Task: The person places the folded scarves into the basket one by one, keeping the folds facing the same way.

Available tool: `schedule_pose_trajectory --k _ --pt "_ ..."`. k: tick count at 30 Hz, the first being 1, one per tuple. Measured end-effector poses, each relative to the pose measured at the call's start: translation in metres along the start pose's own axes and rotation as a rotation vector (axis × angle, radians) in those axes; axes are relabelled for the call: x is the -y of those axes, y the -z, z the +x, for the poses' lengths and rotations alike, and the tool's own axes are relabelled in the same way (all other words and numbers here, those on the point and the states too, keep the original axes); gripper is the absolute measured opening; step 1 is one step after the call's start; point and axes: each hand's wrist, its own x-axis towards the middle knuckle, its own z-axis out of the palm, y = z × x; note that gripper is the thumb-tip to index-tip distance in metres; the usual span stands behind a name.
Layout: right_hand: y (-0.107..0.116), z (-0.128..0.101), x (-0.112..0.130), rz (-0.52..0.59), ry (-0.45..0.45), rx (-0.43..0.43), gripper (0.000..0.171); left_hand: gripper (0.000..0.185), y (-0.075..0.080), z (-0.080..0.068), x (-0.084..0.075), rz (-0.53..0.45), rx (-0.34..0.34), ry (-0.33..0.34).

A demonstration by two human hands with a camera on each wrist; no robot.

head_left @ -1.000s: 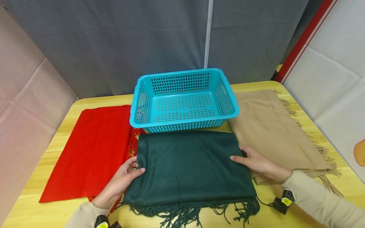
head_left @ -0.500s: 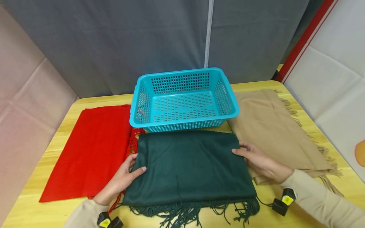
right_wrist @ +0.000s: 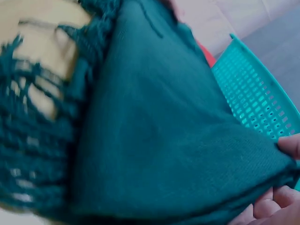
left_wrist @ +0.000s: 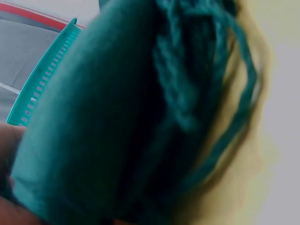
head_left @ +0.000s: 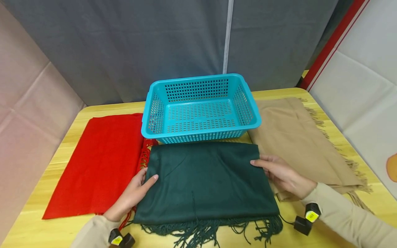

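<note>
**Both hands on the folded green scarf in front of the basket**

Head view: we note a dark green scarf [head_left: 206, 182], folded, lying flat on the table [head_left: 71, 137] just in front of the turquoise basket [head_left: 200, 108], its fringe on the side away from the basket. The left hand [head_left: 131, 196] grips the scarf's left edge, thumb on top and fingers curled beneath. The right hand [head_left: 280, 175] grips the right edge the same way, thumb lying on the cloth. A red scarf [head_left: 99, 165] lies left of the basket; a tan scarf [head_left: 294, 137] lies right of it, reaching under the right hand.

Left wrist view: we see the green scarf [left_wrist: 93, 136] close and blurred, fringe strands [left_wrist: 197, 93] beside it, the basket rim [left_wrist: 44, 75] behind. The hand itself is barely visible here.

Right wrist view: the fingertips [right_wrist: 267, 206] curl under the scarf's [right_wrist: 164, 140] corner, thumb above; the basket wall [right_wrist: 255, 96] stands just beyond.
</note>
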Motion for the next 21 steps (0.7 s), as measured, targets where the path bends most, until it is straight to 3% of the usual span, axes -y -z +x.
schedule_pose_trajectory --k 4,9,17,21 --pt "-0.001 0.001 0.001 -0.211 0.062 -0.066 0.051 0.051 0.003 0.002 0.0 0.042 0.017 -0.011" --pt "0.002 0.002 0.002 -0.37 0.143 -0.115 0.044 0.048 0.009 0.005 -0.002 0.079 0.027 -0.013" --pt "0.006 0.004 0.002 -0.452 0.199 -0.164 0.043 0.047 0.014 0.01 -0.003 0.001 0.054 -0.001" --pt "0.007 0.006 0.0 -0.45 0.213 -0.19 0.04 0.037 0.013 0.011 -0.001 0.017 0.023 -0.028"
